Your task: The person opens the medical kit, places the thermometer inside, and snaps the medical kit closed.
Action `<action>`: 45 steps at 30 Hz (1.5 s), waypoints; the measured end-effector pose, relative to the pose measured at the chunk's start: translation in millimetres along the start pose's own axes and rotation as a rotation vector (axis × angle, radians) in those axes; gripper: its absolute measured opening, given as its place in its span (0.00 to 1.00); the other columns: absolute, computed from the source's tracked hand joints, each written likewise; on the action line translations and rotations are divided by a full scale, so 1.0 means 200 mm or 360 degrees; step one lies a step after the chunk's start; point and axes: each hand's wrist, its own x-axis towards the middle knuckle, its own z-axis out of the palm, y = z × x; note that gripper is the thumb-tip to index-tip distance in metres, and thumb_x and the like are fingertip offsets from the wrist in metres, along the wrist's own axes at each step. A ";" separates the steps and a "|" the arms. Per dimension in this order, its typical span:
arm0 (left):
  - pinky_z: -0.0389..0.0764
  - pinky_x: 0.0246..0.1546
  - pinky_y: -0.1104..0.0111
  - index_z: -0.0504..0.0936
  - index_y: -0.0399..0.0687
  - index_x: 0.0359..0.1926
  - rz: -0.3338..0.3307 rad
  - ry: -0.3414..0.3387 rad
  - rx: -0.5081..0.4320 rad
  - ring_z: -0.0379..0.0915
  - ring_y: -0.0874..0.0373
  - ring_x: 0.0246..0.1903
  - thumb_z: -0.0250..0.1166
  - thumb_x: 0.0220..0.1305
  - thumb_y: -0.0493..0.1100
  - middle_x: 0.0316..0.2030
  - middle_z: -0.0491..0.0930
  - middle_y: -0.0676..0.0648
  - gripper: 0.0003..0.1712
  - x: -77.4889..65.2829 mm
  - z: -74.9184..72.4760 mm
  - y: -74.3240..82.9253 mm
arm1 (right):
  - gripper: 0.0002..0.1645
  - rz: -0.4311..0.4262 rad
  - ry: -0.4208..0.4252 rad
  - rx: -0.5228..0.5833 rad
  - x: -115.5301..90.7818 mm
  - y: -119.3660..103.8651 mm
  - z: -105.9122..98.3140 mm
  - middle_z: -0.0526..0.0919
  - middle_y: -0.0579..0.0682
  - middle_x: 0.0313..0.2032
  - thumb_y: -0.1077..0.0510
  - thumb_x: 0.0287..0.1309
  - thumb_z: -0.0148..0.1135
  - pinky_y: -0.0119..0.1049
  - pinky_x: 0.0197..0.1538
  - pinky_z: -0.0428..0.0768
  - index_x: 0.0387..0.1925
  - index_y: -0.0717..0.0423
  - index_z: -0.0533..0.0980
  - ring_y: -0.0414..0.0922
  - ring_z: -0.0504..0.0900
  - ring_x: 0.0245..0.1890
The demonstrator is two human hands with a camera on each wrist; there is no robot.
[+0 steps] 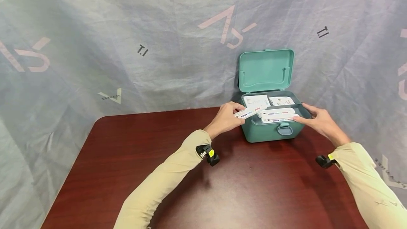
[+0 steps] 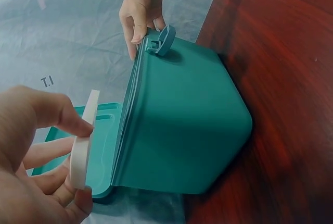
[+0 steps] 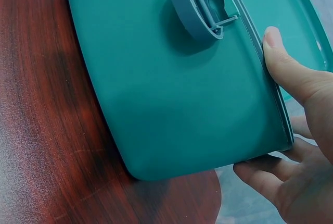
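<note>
A green storage box [image 1: 267, 134] stands on the table with its lid [image 1: 266, 70] raised. My left hand [image 1: 225, 118] pinches a slim white case [image 1: 251, 111] with small coloured print, holding it tilted over the box's left rim. In the left wrist view the white case [image 2: 83, 146] shows edge-on between thumb and fingers. My right hand [image 1: 322, 119] grips the box's right front corner. Its thumb [image 3: 278, 52] lies along the front rim, and the fingers rest against the side. Two similar white cases [image 1: 278, 116] lie in the front compartment.
Behind a divider in the box sit a white carton [image 1: 257, 100] and a white printed packet [image 1: 281, 101]. A grey-green latch [image 1: 284, 129] hangs on the front. The reddish-brown table [image 1: 152, 140] meets a grey printed cloth [image 1: 165, 45] at the back.
</note>
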 end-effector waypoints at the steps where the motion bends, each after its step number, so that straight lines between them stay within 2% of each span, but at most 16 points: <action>1: 0.71 0.34 0.76 0.83 0.43 0.47 0.0005 -0.0001 0.0005 0.72 0.61 0.34 0.70 0.45 0.35 0.38 0.78 0.50 0.22 0.00 0.00 0.00 | 0.54 -0.0007 0.0000 0.0007 0.00 0.00 0.00 0.51 0.67 0.69 0.41 0.54 0.65 0.13 0.37 0.62 0.72 0.58 0.50 0.64 0.60 0.64; 4: 0.70 0.34 0.77 0.83 0.43 0.48 0.0010 -0.0006 0.0041 0.72 0.62 0.35 0.69 0.45 0.36 0.38 0.78 0.50 0.23 0.02 0.01 0.01 | 0.54 -0.0026 0.0000 0.0005 0.00 0.00 0.01 0.52 0.69 0.68 0.42 0.54 0.66 0.16 0.40 0.65 0.72 0.60 0.51 0.66 0.61 0.63; 8: 0.69 0.36 0.76 0.83 0.44 0.49 0.0000 -0.0020 0.0087 0.70 0.61 0.37 0.69 0.46 0.38 0.39 0.78 0.50 0.24 0.04 0.02 0.03 | 0.53 -0.0027 -0.0003 -0.0020 0.00 0.00 0.01 0.52 0.69 0.68 0.42 0.55 0.65 0.34 0.52 0.71 0.72 0.60 0.50 0.67 0.60 0.63; 9: 0.69 0.37 0.76 0.83 0.45 0.49 -0.0003 -0.0023 0.0097 0.70 0.60 0.38 0.69 0.46 0.38 0.39 0.78 0.50 0.24 0.05 0.02 0.03 | 0.54 -0.0024 -0.0003 -0.0022 0.00 0.01 0.01 0.52 0.69 0.68 0.42 0.55 0.65 0.35 0.52 0.71 0.72 0.60 0.50 0.66 0.60 0.63; 11: 0.68 0.37 0.75 0.83 0.45 0.50 -0.0003 -0.0024 0.0113 0.69 0.59 0.39 0.70 0.46 0.39 0.40 0.78 0.50 0.25 0.06 0.03 0.03 | 0.54 -0.0023 -0.0003 -0.0019 0.00 0.01 0.00 0.51 0.69 0.68 0.42 0.55 0.65 0.33 0.52 0.70 0.72 0.60 0.50 0.66 0.60 0.63; 15: 0.68 0.38 0.76 0.83 0.45 0.50 0.0011 -0.0036 0.0117 0.70 0.57 0.42 0.69 0.45 0.38 0.42 0.78 0.49 0.25 0.09 0.04 0.04 | 0.54 -0.0019 0.0009 -0.0005 0.01 0.02 0.00 0.52 0.69 0.68 0.41 0.55 0.65 0.15 0.39 0.64 0.72 0.60 0.50 0.64 0.61 0.63; 18: 0.68 0.37 0.77 0.83 0.45 0.49 0.0020 -0.0048 0.0123 0.71 0.58 0.41 0.69 0.45 0.38 0.43 0.78 0.49 0.25 0.11 0.06 0.05 | 0.54 -0.0017 0.0016 -0.0007 0.01 0.02 -0.01 0.53 0.69 0.68 0.41 0.55 0.65 0.14 0.37 0.63 0.72 0.59 0.50 0.64 0.61 0.63; 20: 0.68 0.37 0.77 0.83 0.45 0.49 0.0030 -0.0056 0.0144 0.70 0.59 0.41 0.69 0.45 0.38 0.43 0.78 0.49 0.24 0.12 0.07 0.05 | 0.54 -0.0008 0.0018 -0.0014 0.01 0.02 -0.01 0.53 0.69 0.68 0.41 0.54 0.65 0.16 0.40 0.64 0.72 0.59 0.50 0.63 0.61 0.63; 22: 0.68 0.37 0.77 0.84 0.45 0.48 0.0045 -0.0058 0.0163 0.69 0.59 0.41 0.69 0.45 0.38 0.43 0.79 0.49 0.24 0.13 0.08 0.05 | 0.54 -0.0010 0.0017 -0.0021 0.01 0.02 -0.01 0.53 0.69 0.68 0.41 0.55 0.65 0.24 0.49 0.69 0.72 0.59 0.50 0.64 0.60 0.64; 24: 0.68 0.37 0.77 0.84 0.45 0.48 0.0061 -0.0063 0.0180 0.68 0.59 0.41 0.69 0.45 0.38 0.43 0.79 0.48 0.23 0.14 0.10 0.05 | 0.54 -0.0008 0.0008 -0.0030 0.01 0.02 -0.01 0.52 0.69 0.68 0.41 0.55 0.64 0.39 0.57 0.70 0.72 0.60 0.49 0.65 0.59 0.64; 27: 0.67 0.38 0.77 0.84 0.44 0.47 0.0075 -0.0057 0.0187 0.67 0.59 0.41 0.69 0.45 0.38 0.43 0.80 0.48 0.22 0.15 0.12 0.05 | 0.55 -0.0011 -0.0008 -0.0035 0.01 0.02 0.00 0.50 0.71 0.68 0.40 0.55 0.64 0.59 0.58 0.64 0.72 0.60 0.49 0.67 0.58 0.64; 32: 0.68 0.41 0.76 0.85 0.44 0.46 0.0085 -0.0039 0.0179 0.68 0.58 0.43 0.69 0.45 0.38 0.44 0.80 0.48 0.22 0.16 0.14 0.06 | 0.55 -0.0011 -0.0008 -0.0037 0.01 0.00 0.00 0.50 0.70 0.68 0.40 0.54 0.64 0.60 0.58 0.63 0.72 0.59 0.48 0.67 0.58 0.64; 37: 0.68 0.42 0.76 0.85 0.45 0.44 0.0072 -0.0062 0.0177 0.69 0.59 0.44 0.69 0.45 0.38 0.44 0.80 0.48 0.19 0.19 0.16 0.07 | 0.55 -0.0024 0.0014 -0.0023 0.01 0.00 0.01 0.52 0.70 0.68 0.40 0.54 0.65 0.59 0.58 0.63 0.72 0.60 0.49 0.66 0.60 0.64; 45: 0.67 0.47 0.77 0.86 0.46 0.41 0.0083 -0.0094 0.0208 0.70 0.59 0.47 0.70 0.48 0.40 0.45 0.80 0.49 0.16 0.20 0.21 0.09 | 0.56 0.0016 0.0003 -0.0007 -0.02 -0.01 0.00 0.48 0.68 0.69 0.39 0.53 0.65 0.58 0.60 0.61 0.73 0.57 0.48 0.65 0.56 0.66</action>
